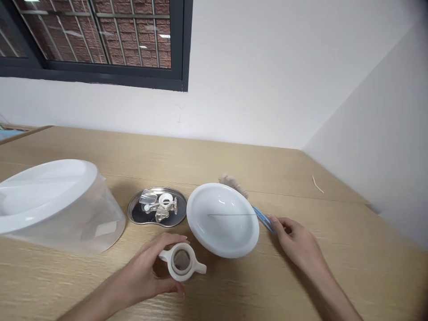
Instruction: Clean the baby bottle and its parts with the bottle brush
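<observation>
My left hand (152, 272) is curled around a small white pot (199, 268) with a handle and a short spout. Its round opening faces up and looks dark inside. To the right, my right hand (299, 243) pinches the end of a thin wire-like rod (234, 215), which stretches left across a white bowl (222, 240). The bowl appears tilted, and the pot is just left of its near rim. Beside the right fingertips lies a blue handle (262, 218); whether they touch it I cannot tell. Greyish bristles (232, 183) show behind the bowl, which hides what lies between.
A kidney-shaped metal tray (137, 214) holds a clear scoop (148, 197), a white ring (166, 199) and other small parts. At left stands a large translucent bucket (90, 223) with a white basin-like top (56, 209). A thin pale strip (317, 183) lies far right on the wooden table (187, 151).
</observation>
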Demonstrator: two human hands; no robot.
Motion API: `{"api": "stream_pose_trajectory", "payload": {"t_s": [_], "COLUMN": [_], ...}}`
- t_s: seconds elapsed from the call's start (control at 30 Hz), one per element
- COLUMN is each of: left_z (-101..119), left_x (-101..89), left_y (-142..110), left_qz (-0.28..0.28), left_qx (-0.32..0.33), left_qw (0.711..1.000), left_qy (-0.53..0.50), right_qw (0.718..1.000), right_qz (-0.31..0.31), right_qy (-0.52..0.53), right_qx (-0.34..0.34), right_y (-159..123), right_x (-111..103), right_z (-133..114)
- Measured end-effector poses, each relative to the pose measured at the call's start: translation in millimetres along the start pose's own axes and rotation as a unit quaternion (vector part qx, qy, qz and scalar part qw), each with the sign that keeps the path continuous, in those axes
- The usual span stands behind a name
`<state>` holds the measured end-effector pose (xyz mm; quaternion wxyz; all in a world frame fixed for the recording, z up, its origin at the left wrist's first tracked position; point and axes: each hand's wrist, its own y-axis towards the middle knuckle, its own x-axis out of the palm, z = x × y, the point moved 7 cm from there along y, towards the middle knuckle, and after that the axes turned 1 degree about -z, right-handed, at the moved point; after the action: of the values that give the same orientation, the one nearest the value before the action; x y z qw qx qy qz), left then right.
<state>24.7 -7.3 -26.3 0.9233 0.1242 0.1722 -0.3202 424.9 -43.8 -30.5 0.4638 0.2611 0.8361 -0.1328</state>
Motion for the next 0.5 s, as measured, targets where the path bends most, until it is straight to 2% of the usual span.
{"api": "stream_pose_trajectory", "payload": {"t_s": [0.13, 0.33, 0.5], "left_z": [-2.0, -1.9, -6.0], "left_x": [-1.3, -0.9, 0.8], "left_y": [-0.1, -0.5, -3.3], "left_qz": [-0.002, -0.046, -0.043], "left_qx": [-0.001, -0.011, -0.029], "left_qw": [1.000, 0.997, 0.998], "left_qy": [0.031, 0.062, 0.043], "right_qw": [1.000, 1.000, 1.000], "right_qz": [0.002, 0.009, 0.011], "right_qy": [0.002, 0.002, 0.009], "right_qx": [0.009, 0.017, 0.018], "right_y": [1.6, 2.2, 1.1], "right_x": [-1.0, -1.1, -1.1], "right_z": [0.4, 2.6, 2.9]}}
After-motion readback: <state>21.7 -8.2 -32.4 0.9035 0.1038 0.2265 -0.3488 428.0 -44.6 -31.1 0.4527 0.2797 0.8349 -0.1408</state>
